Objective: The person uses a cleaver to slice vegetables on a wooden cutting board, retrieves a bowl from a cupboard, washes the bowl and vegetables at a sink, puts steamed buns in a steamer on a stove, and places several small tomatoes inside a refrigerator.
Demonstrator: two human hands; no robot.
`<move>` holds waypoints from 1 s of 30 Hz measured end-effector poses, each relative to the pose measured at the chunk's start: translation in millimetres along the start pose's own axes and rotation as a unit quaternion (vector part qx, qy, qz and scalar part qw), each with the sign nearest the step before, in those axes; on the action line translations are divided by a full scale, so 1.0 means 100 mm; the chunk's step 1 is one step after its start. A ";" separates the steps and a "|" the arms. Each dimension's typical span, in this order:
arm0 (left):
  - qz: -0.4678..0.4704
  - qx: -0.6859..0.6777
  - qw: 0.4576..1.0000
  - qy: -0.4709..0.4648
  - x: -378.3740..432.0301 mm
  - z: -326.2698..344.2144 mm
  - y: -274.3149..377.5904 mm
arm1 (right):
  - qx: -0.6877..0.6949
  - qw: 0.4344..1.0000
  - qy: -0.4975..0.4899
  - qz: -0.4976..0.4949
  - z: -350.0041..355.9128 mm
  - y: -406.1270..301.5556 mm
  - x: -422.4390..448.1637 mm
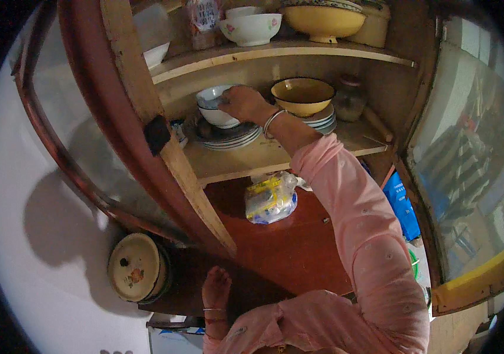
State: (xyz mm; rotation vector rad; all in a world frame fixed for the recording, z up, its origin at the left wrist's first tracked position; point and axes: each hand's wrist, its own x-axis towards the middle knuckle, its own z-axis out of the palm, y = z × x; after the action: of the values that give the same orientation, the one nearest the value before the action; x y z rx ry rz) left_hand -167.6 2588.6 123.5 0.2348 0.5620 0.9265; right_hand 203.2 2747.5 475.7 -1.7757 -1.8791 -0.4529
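On the middle shelf of a wooden cabinet, my right hand [245, 104] grips the rim of a white bowl [219, 116] with a dark edge. That bowl rests over a dark plate and a stack of white plates [234, 142]. Right of my wrist, a yellow enamel bowl [303, 101] sits on another stack of plates [325, 124]. Low in the view, my left hand [217, 283] is near the dark lower surface, its fingers loosely curled; whether it holds anything is not plain.
Glass doors stand at both sides, the right one [468, 155] swung outward. Bowls, among them a flowered white one [252, 30], fill the upper shelf. A glass jar [350, 99] stands at right. Below are a plastic-wrapped package [272, 199] and a lidded enamel pot [135, 267].
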 end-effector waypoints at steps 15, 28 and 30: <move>0.001 -0.033 0.999 -0.030 -0.04 -0.18 -0.04 | -0.176 0.903 0.326 -0.217 -1.22 -0.66 -0.62; 0.044 -0.009 0.998 -0.050 -0.03 -0.16 -0.27 | -0.040 0.987 0.152 0.042 -1.72 -0.03 0.11; 0.243 0.440 0.864 0.019 0.06 -0.34 -0.28 | 0.002 0.987 0.158 0.035 -1.73 -0.04 0.08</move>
State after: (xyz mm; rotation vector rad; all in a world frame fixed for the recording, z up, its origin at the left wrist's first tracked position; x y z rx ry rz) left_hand -164.1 2575.6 81.5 1.2355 0.9692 1.1040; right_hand 222.7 2655.5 621.6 -1.6509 -1.5913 -0.6614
